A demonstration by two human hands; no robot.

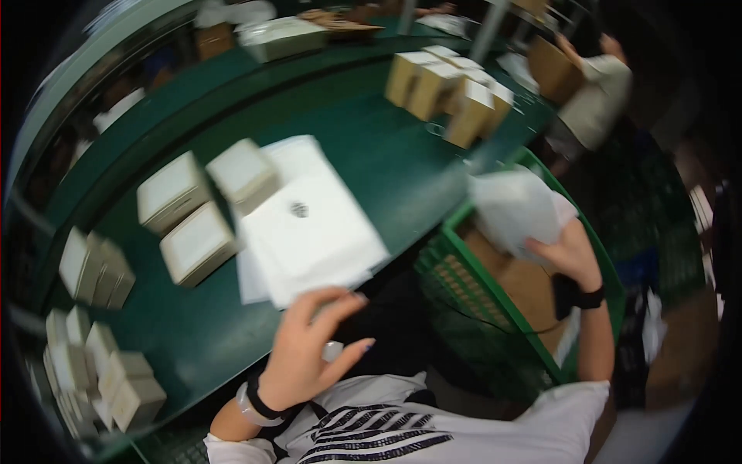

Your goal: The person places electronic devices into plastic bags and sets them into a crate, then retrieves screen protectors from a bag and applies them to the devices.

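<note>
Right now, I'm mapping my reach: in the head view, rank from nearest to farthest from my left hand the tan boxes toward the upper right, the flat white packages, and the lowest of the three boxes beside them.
From your left hand:
1. Flat white packages, just ahead
2. Lowest box, ahead and farther left
3. Tan boxes, toward the upper right

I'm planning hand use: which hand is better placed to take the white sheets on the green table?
Likely the left hand: it looks empty and open, close to the white sheets. The right hand holds a white packet over the green crate.
</note>
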